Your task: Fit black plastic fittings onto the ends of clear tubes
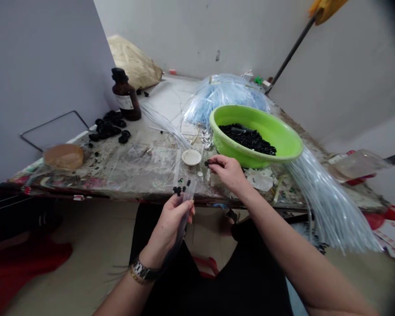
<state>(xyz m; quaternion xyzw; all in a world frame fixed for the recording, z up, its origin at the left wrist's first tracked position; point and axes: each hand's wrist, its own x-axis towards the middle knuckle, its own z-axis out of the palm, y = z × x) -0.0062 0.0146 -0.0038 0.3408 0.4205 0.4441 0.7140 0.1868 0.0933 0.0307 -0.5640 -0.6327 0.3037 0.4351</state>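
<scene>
My left hand (pixel 173 219) is wrapped round a bundle of thin clear plastic tubes (pixel 190 189), held upright at the table's front edge. Small black caps (pixel 179 190) sit on several of the tube tops. To the right, my right hand (pixel 228 173) pinches a small black piece (pixel 207 163), mostly covered by the fingertips, just above the table. A little white dish (pixel 191 157) lies left of those fingers. Behind the right hand stands a lime green basin (pixel 256 158) with a heap of small black parts (pixel 246 139) in it.
Bundles of clear tubes (pixel 227 94) lie behind the basin, and another bundle (pixel 332 206) hangs over the front right edge. A brown bottle (pixel 127 103), black clumped pieces (pixel 108 125) and a tan round lid (pixel 64 156) are at left. A beige sack (pixel 133 63) leans at the back.
</scene>
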